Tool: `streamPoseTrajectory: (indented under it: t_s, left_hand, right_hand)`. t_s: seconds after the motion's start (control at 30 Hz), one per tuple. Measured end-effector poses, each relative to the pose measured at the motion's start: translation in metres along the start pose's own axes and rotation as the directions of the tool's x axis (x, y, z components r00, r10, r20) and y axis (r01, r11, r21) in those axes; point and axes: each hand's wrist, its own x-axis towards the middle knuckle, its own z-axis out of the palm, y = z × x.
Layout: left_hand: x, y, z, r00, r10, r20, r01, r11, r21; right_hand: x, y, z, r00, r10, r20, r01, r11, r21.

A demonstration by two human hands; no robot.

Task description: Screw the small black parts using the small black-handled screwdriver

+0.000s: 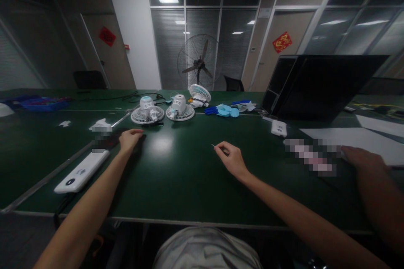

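Note:
Over the green table (176,185), my right hand (232,159) pinches a small thin pale piece (213,146) between thumb and fingertips; its kind is too small to tell. My left hand (128,139) is at the left, fingers pressed together and pointing right; whether something sits in them is hidden. Just beyond it lie two small white fan heads, a left one (147,111) and a right one (179,109), grilles down. A third small fan (199,94) leans tilted behind them. Beside my left forearm rests a long white device (82,171).
Light-blue round pieces (225,110) and a dark-blue glove-like item (211,110) lie beyond my right hand. At right are a white power bank (278,128), a large black monitor (325,86), paper sheets (353,138) and another person's hand (366,159). A blue basket (44,104) stands far left.

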Motion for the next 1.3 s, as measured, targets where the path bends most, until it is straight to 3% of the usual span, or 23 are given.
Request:
streamPoseTrajectory:
  t_s: [0.3, 0.57, 0.73, 0.87, 1.0, 1.1, 1.13, 1.2, 1.3]
  left_hand:
    - [-0.020, 0.015, 0.006, 0.966, 0.250, 0.067, -0.258, 0.937, 0.236]
    - [-0.041, 0.035, 0.018, 0.943, 0.292, 0.159, -0.331, 0.876, 0.350]
    - [-0.039, 0.033, 0.011, 0.950, 0.275, 0.148, -0.307, 0.912, 0.271]
    - [-0.024, 0.022, 0.000, 0.959, 0.255, 0.126, -0.268, 0.958, 0.103]
    - [-0.017, 0.028, 0.004, 0.946, 0.248, 0.209, -0.230, 0.968, -0.105]
    - [-0.037, 0.052, 0.019, 0.878, 0.310, 0.366, -0.188, 0.924, -0.332]
    - [-0.049, 0.063, 0.024, 0.827, 0.349, 0.441, -0.139, 0.886, -0.442]
    - [-0.078, 0.086, 0.033, 0.678, 0.449, 0.582, 0.001, 0.791, -0.612]
    - [-0.123, 0.115, 0.039, 0.492, 0.563, 0.664, 0.099, 0.722, -0.685]
  right_hand:
    - [-0.001, 0.000, 0.000, 1.000, -0.021, 0.017, 0.021, 1.000, -0.015]
    - [0.001, 0.006, 0.001, 0.998, -0.020, 0.052, 0.023, 0.998, -0.057]
    - [0.002, 0.008, 0.001, 0.998, -0.036, 0.053, 0.039, 0.997, -0.065]
    - [0.002, 0.010, 0.002, 0.996, -0.058, 0.069, 0.064, 0.995, -0.076]
    - [0.002, 0.012, 0.003, 0.991, -0.088, 0.103, 0.098, 0.990, -0.102]
    - [0.000, 0.010, 0.005, 0.983, -0.103, 0.152, 0.124, 0.983, -0.136]
    - [0.000, 0.008, 0.005, 0.977, -0.116, 0.178, 0.143, 0.978, -0.149]
    - [-0.002, 0.004, 0.006, 0.955, -0.166, 0.246, 0.213, 0.961, -0.178]
    - [-0.006, -0.002, 0.008, 0.901, -0.260, 0.348, 0.350, 0.909, -0.228]
